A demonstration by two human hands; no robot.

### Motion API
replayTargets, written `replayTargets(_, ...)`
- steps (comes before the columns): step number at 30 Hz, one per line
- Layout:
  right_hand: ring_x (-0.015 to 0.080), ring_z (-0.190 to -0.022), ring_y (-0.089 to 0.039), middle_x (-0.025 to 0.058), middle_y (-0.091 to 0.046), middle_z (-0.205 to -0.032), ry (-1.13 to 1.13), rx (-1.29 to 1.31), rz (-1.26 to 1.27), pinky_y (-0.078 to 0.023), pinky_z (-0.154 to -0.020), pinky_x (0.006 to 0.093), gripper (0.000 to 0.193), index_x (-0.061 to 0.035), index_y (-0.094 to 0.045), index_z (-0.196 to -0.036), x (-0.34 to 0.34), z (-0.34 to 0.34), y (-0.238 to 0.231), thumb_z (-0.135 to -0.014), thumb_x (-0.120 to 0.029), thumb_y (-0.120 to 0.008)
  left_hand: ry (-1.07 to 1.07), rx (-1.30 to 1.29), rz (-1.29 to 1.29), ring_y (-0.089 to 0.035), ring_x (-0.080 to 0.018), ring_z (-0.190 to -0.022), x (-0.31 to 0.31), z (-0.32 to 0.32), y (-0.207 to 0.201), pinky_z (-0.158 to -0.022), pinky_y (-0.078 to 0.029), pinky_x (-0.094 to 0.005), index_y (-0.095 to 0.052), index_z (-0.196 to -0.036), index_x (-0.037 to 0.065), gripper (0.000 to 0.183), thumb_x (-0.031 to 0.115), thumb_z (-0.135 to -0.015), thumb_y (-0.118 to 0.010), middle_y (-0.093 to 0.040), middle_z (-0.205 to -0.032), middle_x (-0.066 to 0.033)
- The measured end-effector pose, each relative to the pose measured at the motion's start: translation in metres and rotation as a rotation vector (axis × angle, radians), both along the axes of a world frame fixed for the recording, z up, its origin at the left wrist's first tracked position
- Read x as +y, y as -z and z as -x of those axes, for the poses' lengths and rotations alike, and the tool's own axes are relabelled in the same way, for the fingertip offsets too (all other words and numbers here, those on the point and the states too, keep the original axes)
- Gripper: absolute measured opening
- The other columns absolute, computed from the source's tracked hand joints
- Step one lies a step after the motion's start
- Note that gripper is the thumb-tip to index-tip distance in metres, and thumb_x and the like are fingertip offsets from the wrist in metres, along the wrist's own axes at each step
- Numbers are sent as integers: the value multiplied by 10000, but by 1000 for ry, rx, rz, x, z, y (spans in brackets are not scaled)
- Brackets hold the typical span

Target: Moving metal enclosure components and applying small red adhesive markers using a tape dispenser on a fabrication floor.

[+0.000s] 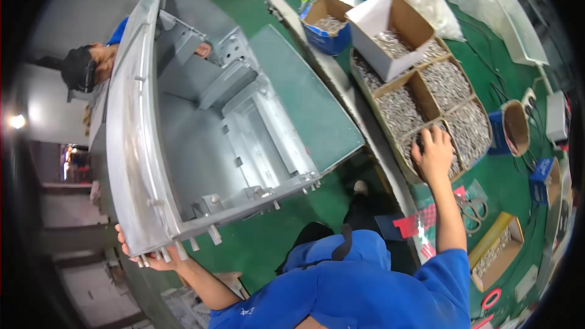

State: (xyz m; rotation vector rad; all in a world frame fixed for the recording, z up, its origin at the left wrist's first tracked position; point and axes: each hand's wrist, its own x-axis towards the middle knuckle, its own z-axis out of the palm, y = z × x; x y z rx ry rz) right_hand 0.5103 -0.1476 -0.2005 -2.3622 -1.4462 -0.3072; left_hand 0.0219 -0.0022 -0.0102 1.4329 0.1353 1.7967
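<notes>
A large grey sheet-metal housing (201,140) stands tilted at the left, its open side showing brackets and holes. My left hand (161,261) wraps around its near lower corner. Small metal pegs stick out along that edge, several beside my fingers. At the right, my right hand (436,152) reaches into a compartment of a divided cardboard box (420,82) filled with small silvery metal parts. Its fingers are bent and apart, and the fingertips are partly hidden among the parts. No part shows clearly between them.
Another person (91,67) in a dark cap is behind the housing; a hand (204,49) shows inside it. A white carton (381,15) rests on the divided box. Blue boxes (326,33), scissors (472,213), red tape (491,298), a long carton (496,253) and cables lie on the green table.
</notes>
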Motion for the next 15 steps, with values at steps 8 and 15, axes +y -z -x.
replayTargets(8, 257, -762, -498, 96, -494, -798, -58, 22, 69, -404, -625, 364, 227, -50, -493, -820, 11, -9, 0, -674, -195, -587, 104, -132, 119, -333, -188, -1209, -3, -13, -3, -1041, -218, -414, -404, -1225, 101, 393, 234, -857, -436, -423, -1258, -9)
replayTargets(15, 300, -601, -512, 130, -488, -662, -87, 73, 75, -408, -528, 394, 138, -34, -469, -778, 7, -13, 11, -753, -142, -551, 614, -618, -13, -342, -287, -1196, 0, -24, 8, -1008, -278, -403, -266, -1312, 96, 525, 377, -870, -244, -323, -1310, -137)
